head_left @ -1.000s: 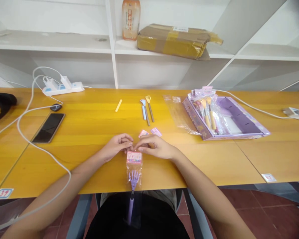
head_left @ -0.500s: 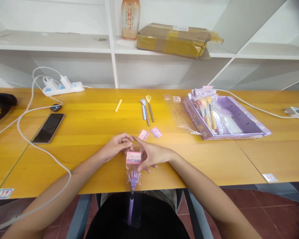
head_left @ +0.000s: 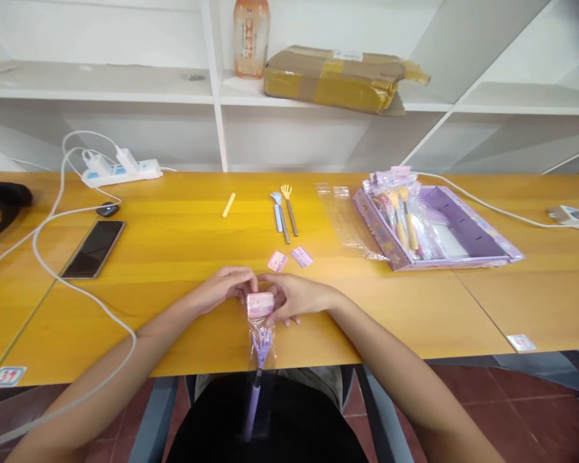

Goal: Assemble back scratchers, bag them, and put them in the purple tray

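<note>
A purple back scratcher (head_left: pixel 261 347) lies inside a clear plastic bag (head_left: pixel 273 352), its handle hanging past the table's front edge over my lap. A pink printed card (head_left: pixel 260 305) shows at the bag's top end, tilted and catching light. My left hand (head_left: pixel 229 285) is closed on the bag's upper left corner, with its fingertips partly hidden behind the card. From the right, my right hand (head_left: pixel 294 299) grips the bag beside the card, thumb in front and fingers behind. Just beyond the hands lie a loose pink card (head_left: pixel 277 261) and a purple card (head_left: pixel 302 256).
Farther back lie a blue back scratcher (head_left: pixel 282 218), a yellow-headed one (head_left: pixel 290 209) and a yellow handle sleeve (head_left: pixel 228 205). A purple box (head_left: pixel 463 262) with bagged scratchers stands right, beside empty bags (head_left: pixel 350 222). A phone (head_left: pixel 94 249), white cable (head_left: pixel 89 292) and power strip (head_left: pixel 147 170) lie left.
The bag's top end with its card has tilted and shifted slightly right. My left hand's fingers have moved slightly lower, and the scratcher head has shifted right too.
</note>
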The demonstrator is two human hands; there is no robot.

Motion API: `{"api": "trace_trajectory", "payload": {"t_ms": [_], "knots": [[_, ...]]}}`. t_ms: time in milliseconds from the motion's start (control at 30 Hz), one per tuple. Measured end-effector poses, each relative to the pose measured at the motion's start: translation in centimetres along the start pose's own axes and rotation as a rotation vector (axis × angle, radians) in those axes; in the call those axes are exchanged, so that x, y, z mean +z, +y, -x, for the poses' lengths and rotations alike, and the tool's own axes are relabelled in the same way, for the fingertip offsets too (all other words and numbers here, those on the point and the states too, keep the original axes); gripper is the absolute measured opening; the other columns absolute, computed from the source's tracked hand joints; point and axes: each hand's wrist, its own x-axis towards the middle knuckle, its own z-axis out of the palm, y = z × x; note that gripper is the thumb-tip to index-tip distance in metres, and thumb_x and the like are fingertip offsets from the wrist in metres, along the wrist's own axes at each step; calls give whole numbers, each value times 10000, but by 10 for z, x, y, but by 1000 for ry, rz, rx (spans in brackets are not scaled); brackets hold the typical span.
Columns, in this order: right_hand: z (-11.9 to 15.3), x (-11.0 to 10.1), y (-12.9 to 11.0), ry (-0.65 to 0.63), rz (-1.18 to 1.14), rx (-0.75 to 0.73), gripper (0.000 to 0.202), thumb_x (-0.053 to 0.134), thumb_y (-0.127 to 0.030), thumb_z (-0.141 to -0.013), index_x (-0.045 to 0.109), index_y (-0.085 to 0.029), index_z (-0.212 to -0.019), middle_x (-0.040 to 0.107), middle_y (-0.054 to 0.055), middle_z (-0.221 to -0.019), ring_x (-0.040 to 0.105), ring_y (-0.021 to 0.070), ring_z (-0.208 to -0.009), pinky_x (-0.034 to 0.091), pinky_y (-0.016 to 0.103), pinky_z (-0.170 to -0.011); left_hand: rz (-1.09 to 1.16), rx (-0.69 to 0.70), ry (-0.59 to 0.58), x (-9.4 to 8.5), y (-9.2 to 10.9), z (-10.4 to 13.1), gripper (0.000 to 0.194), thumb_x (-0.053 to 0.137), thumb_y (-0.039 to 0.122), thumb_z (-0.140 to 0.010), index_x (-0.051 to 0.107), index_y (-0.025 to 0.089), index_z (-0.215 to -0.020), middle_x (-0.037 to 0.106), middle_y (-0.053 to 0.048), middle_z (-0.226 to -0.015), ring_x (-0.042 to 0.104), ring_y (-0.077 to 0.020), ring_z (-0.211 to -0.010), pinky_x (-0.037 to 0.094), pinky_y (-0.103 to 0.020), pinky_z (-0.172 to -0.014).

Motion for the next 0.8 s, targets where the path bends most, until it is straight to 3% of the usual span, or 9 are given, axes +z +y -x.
{"api": "trace_trajectory", "payload": {"t_ms": [200,367,433,533,700,800], "knots": [[-1,0,2,12,20,-9,828,975,-373,-713,504,-184,-1367,757,49,-958,634,91,-533,476,181,-438,-135,63,-58,-2,-1,1,339,874,397,-830,689,174,-1006,688,-47,-999,659,-185,-934,501,-297,-849],[-1,1,2,6,11,-44,735,961,-384,-723,535,-194,-1291,743,41,-992,639,90,-552,467,175,-432,-50,24,-111,-3,-3,2,414,645,586,-982,666,180,-1059,633,-27,-903,613,-156,-779,476,-271,-712],[-1,1,2,5,-3,-42,727,964,-379,-717,537,-192,-1275,742,38,-985,631,86,-539,465,177,-430,-122,28,-125,-2,-1,2,423,658,593,-972,663,179,-1060,630,-20,-891,593,-146,-745,458,-260,-674],[-2,2,4,7,-18,-39,748,971,-365,-707,530,-190,-1285,736,22,-946,619,82,-517,469,181,-434,-277,59,-121,1,3,3,349,758,495,-923,667,172,-1019,659,-30,-936,603,-147,-788,462,-255,-696],[-5,1,11,3,-10,-55,744,975,-372,-706,535,-184,-1276,749,41,-977,652,100,-556,521,209,-481,-319,70,-130,5,6,5,237,766,358,-907,642,178,-997,654,-14,-923,610,-135,-803,478,-256,-729],[-5,0,12,12,37,-69,670,963,-403,-730,560,-185,-1219,746,36,-960,693,127,-622,559,229,-531,-332,45,-151,6,5,6,288,821,290,-840,640,183,-1037,672,-29,-1014,642,-152,-888,506,-274,-784]]}}
